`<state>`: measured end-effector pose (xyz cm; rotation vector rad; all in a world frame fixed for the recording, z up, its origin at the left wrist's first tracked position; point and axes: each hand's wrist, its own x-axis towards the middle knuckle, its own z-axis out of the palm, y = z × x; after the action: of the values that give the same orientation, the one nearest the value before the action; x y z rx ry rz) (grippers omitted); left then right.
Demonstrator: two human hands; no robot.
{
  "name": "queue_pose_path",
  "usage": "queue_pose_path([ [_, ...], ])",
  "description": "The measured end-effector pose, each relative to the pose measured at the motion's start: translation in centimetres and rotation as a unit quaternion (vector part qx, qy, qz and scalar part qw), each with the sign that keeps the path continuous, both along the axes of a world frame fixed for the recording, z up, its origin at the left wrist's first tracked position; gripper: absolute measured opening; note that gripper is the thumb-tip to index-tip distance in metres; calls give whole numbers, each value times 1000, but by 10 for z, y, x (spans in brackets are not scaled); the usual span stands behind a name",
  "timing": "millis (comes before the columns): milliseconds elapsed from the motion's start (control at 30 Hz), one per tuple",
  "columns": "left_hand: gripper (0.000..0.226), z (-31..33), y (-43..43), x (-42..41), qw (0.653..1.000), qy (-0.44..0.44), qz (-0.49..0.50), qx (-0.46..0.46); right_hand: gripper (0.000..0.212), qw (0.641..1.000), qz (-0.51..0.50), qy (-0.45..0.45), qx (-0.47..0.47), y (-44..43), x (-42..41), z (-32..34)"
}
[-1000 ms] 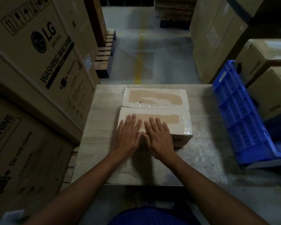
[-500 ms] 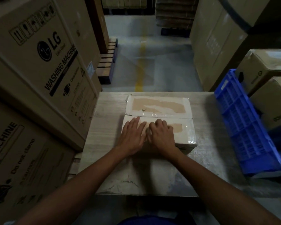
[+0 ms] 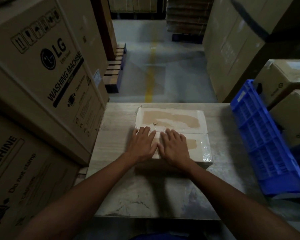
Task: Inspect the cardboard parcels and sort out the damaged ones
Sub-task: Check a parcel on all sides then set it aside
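Resting flat with fingers straight and slightly spread, the left hand [image 3: 142, 146] and right hand [image 3: 175, 148] lie side by side on the near half of a taped parcel [image 3: 180, 112], mid-table [image 3: 145, 196], with a blue crate [image 3: 260, 144] to its right.

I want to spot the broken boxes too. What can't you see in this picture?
- Head view, parcel: near flap partly under the left hand and right hand.
- Parcel's underside and far side: face away from camera.
- Blue crate: inside hidden by its wall, cut by right edge.
- Washing machine box: small print too blurred.
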<state>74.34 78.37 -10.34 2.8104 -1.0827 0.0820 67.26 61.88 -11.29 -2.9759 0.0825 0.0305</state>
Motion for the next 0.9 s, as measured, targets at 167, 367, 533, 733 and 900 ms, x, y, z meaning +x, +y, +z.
queue_pose_path([
  [167, 44, 4, -10, 13, 999, 8, -9, -46, 50, 1000, -3, 5, -29, -5, 25, 17],
  [367, 62, 0, -33, 45, 997, 78, 14, -15, 78, 997, 4, 77, -14, -19, 50, 14],
  [533, 63, -7, -36, 50, 993, 110, 26, 32, 80, 998, 3, 62, -5, -23, 50, 2],
  [733, 65, -2, -51, 56, 994, 108, 29, -8, 95, 997, 0, 71, -10, -50, 64, 15],
  [900, 68, -6, -59, 60, 991, 129, 36, 20, 105, 994, -40, 99, 14, -56, 59, 3],
])
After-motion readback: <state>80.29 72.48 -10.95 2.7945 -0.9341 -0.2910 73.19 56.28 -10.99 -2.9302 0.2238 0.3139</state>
